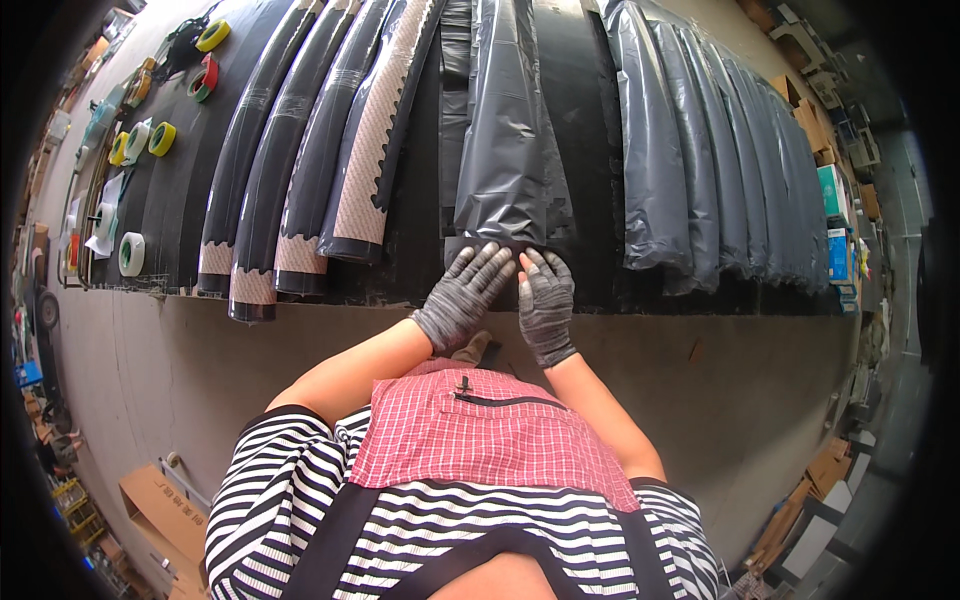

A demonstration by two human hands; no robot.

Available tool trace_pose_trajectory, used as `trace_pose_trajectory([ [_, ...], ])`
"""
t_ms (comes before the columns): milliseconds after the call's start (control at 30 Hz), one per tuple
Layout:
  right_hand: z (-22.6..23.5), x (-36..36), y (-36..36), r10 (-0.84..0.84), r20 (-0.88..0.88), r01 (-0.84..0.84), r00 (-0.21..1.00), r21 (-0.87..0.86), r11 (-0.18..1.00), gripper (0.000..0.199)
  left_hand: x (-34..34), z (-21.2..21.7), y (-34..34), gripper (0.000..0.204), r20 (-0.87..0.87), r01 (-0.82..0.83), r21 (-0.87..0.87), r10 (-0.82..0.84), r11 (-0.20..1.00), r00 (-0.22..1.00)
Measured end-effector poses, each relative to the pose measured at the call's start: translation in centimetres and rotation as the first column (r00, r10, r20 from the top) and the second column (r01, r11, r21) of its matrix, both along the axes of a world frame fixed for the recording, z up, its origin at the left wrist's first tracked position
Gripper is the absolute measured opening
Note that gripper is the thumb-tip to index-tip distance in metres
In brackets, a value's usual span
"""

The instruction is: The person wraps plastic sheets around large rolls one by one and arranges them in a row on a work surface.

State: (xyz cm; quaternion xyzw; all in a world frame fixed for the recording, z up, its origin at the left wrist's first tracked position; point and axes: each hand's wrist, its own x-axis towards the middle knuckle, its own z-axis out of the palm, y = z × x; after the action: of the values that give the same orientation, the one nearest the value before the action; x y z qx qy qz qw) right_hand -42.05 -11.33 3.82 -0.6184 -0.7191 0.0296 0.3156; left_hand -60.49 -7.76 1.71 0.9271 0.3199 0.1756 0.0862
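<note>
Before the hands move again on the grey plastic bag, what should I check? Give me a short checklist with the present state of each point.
1. Both gloved hands on the bag end: ok. The left hand and right hand lie flat at the near edge of the grey plastic bag.
2. Fingers spread, not gripping: ok.
3. Bag lies flat on the black table: not ok, it is wrinkled.
4. Neighbouring bagged rolls apart from the hands: ok.
5. What the bag holds: cannot tell.
6. Tape rolls within reach: not ok, far on the left.
</note>
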Motion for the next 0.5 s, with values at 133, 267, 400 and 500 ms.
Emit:
trace_pose_trajectory([
  [133,-3.1,0.7,2.0,-0.013,-0.007,0.013,1.000,-0.026,1.000,0.034,1.1,-1.9,1.0,0.060,0.027,-0.159,-0.035,0.160,0.987,0.987],
  [267,-4.2,0.5,1.9,-0.037,-0.078,0.029,0.996,-0.101,0.994,0.036,2.1,-1.8,0.6,0.062,-0.122,-0.440,-0.146,0.426,0.886,0.897],
  [400,-4.6,-0.3,1.9,-0.133,-0.070,0.120,0.989,-0.166,0.979,0.034,1.5,-1.0,1.4,0.054,-0.435,-0.534,-0.236,0.403,0.812,0.805],
  [500,-5.1,0.2,2.2,-0.224,-0.015,0.212,0.975,-0.267,0.940,0.032,1.8,0.0,2.1,0.039,-0.452,-0.542,-0.277,0.390,0.793,0.802],
])
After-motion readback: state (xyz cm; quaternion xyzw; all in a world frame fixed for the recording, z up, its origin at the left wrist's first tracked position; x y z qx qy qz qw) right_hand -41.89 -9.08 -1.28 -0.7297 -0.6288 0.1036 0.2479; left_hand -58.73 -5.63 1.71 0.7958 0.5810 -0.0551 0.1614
